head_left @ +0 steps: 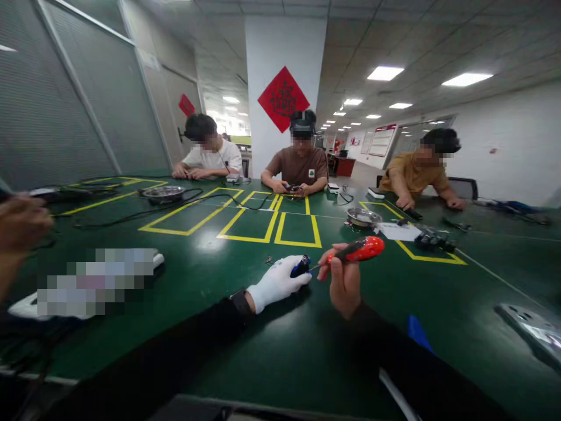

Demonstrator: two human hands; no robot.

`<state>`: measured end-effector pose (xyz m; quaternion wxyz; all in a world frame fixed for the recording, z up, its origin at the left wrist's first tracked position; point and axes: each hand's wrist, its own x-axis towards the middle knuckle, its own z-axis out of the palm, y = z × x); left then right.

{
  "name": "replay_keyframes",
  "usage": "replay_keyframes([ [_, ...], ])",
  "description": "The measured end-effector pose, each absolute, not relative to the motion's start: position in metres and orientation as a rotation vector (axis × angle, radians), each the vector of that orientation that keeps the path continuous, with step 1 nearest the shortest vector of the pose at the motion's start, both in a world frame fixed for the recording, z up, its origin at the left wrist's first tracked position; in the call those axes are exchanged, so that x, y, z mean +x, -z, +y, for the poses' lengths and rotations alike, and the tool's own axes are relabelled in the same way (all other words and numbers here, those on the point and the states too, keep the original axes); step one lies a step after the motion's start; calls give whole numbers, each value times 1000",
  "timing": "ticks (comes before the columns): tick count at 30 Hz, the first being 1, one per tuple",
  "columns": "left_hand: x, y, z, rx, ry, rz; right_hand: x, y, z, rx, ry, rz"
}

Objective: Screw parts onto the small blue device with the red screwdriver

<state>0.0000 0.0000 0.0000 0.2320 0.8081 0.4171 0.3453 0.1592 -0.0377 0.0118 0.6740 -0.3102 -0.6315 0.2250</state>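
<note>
My left hand (280,282), in a white glove, closes around a small dark blue and black part (301,266) just above the green table. The part's exact kind is hard to make out, since the glove covers much of it. Bare and to its right, my right hand (344,280) grips a red and black screwdriver (362,249). Its thin shaft points left, and the tip meets or nearly meets the side of the blue part. A few tiny metal pieces (269,260) lie on the table beyond the glove.
Yellow tape marks the green table (210,351). Metal bowls (363,218) (163,193), white paper (400,231) and black parts (435,240) lie farther off. A white object (158,260) sits left, a phone-like object (532,330) right. Three people sit opposite; another person's hand (26,222) shows left.
</note>
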Motion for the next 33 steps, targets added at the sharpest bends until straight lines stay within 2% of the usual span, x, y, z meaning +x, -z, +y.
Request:
replay_keyframes([
  [6,-1,-5,0,2129,-828,1095,159,-14,-37,-750,-486,-1452],
  [12,0,0,1,2197,-897,1107,163,-27,-39,-708,-222,-1494],
  [19,-1,3,3,2284,-938,1135,153,-27,-43,-548,-634,-1485],
  [21,-1,4,4,2307,-935,1132,153,-26,-43,-544,-592,-1488],
  [26,-1,10,8,2368,-944,1127,158,-24,-43,-744,-229,-1551],
  [33,1,13,8,2352,-1026,1091,159,-23,-42,-842,-517,-1394],
])
